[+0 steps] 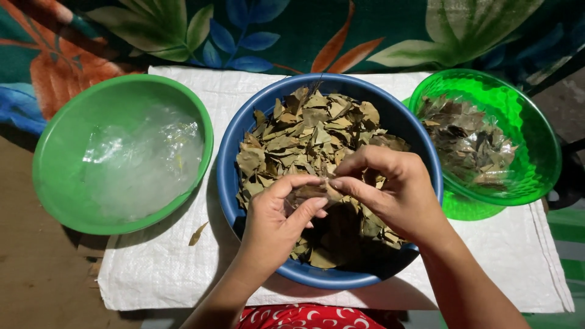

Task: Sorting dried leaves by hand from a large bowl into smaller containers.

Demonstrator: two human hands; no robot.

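Your left hand (277, 222) and right hand (390, 189) together, fingertips pinching one dry leaf (311, 194) over leaf pile in blue bowl (234, 152). Leaf likely light, brittle, crumbly; grip stem end or edge gently.

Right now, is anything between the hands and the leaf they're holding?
No. Both the left hand and right hand already pinch the leaf directly, over the blue bowl. Nothing visible lies between fingers and leaf.

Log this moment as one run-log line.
left hand + right hand: pinching one dry leaf | over blue bowl of leaves | green bowl left | translucent green bowl right
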